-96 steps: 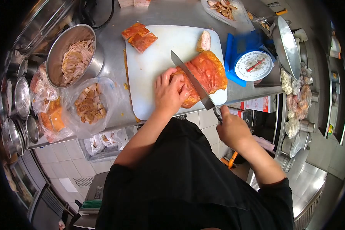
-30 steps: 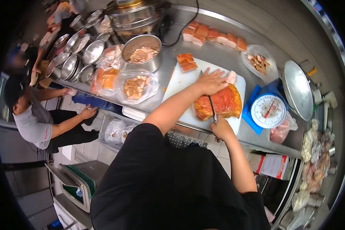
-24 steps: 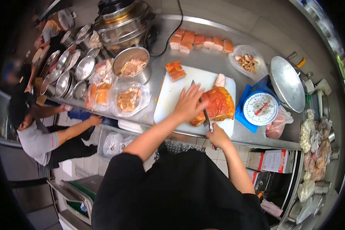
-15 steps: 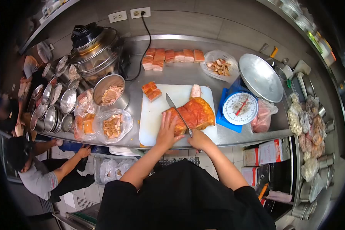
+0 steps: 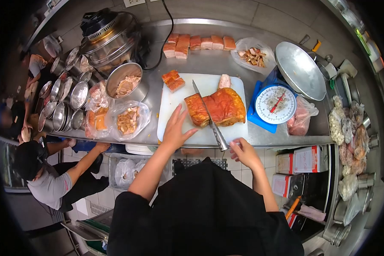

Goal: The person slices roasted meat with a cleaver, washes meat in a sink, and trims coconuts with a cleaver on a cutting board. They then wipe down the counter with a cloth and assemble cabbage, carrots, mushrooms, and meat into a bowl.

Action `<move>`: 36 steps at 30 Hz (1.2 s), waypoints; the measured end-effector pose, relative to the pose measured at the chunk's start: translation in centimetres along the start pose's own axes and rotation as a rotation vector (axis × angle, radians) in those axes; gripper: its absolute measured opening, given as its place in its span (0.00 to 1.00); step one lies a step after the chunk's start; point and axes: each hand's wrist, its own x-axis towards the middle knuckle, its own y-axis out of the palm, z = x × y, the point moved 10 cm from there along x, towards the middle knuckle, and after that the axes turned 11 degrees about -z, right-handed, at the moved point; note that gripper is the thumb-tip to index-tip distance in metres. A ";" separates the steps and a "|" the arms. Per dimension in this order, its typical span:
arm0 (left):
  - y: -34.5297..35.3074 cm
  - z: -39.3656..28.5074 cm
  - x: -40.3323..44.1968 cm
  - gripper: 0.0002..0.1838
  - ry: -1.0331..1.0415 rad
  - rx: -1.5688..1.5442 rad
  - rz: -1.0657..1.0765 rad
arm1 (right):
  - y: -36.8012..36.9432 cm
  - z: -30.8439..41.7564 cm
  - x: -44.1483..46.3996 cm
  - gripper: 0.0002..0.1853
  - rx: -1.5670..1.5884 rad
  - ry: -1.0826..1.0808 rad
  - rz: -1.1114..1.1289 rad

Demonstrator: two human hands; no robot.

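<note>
A large roasted meat piece [image 5: 224, 104] with reddish skin lies on the white cutting board [image 5: 170, 100]. The knife [image 5: 207, 109] stays in the meat, its handle pointing toward me over the board's near edge. My left hand [image 5: 176, 128] is just left of the meat, fingers spread, holding nothing. Near the end of the knife handle, my right hand [image 5: 245, 153] is off the knife with its fingers apart. Small roasted chunks [image 5: 173, 80] sit at the board's upper left, and a pale-sided piece [image 5: 224, 81] is behind the large meat.
A blue scale [image 5: 275, 104] with a metal pan stands right of the board. Left are a steel pot [image 5: 124, 83] and bagged meat [image 5: 128, 120]. Meat blocks [image 5: 195, 42] line the back. A co-worker [image 5: 51, 175] is at far left.
My right hand has let go of the knife handle and opened. My left hand has come off the meat to its left. Earlier it was spread over the blade. The view has shifted.
</note>
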 end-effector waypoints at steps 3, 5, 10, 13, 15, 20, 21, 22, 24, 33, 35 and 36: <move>-1.5 3.1 -3.3 0.26 -0.208 -0.194 -0.077 | -0.8 -8.7 -1.1 0.25 0.139 0.185 0.081; -2.5 4.1 -5.3 0.18 -0.303 -0.267 -0.134 | 0.5 -17.3 -1.8 0.22 0.079 0.366 0.120; -1.0 7.2 -11.3 0.13 -0.631 -0.550 -0.248 | 8.0 -39.9 -7.3 0.14 -0.615 -0.044 0.279; -1.4 5.5 -10.7 0.13 -0.654 -0.579 -0.302 | 6.5 -36.3 -10.7 0.12 -0.702 -0.073 0.586; -2.1 4.2 -9.0 0.14 -0.622 -0.562 -0.309 | 3.9 -35.3 -10.0 0.12 -0.681 -0.086 0.517; -4.0 -1.9 -2.3 0.14 -0.479 -0.707 -0.239 | -6.1 -27.8 -3.0 0.08 -0.143 -0.097 -0.068; -3.8 -3.3 -0.9 0.14 -0.430 -0.763 -0.204 | -7.2 -28.5 -1.7 0.08 -0.072 0.014 -0.145; -3.5 -4.7 0.3 0.14 -0.386 -0.820 -0.166 | -7.2 -29.1 -1.3 0.08 -0.061 0.031 -0.160; -2.1 -7.7 2.5 0.14 -0.352 -0.875 -0.104 | -10.2 -33.4 -1.1 0.12 0.121 0.323 -0.397; 11.0 -24.2 3.2 0.14 -0.219 -0.946 0.382 | -5.6 -60.9 -18.1 0.14 0.399 1.178 -0.196; 15.5 -28.0 2.6 0.13 -0.185 -0.849 0.512 | -6.7 -63.3 -20.0 0.13 0.439 1.149 -0.172; 17.4 -29.7 2.9 0.13 -0.187 -0.842 0.505 | -7.5 -64.3 -20.7 0.13 0.438 1.143 -0.164</move>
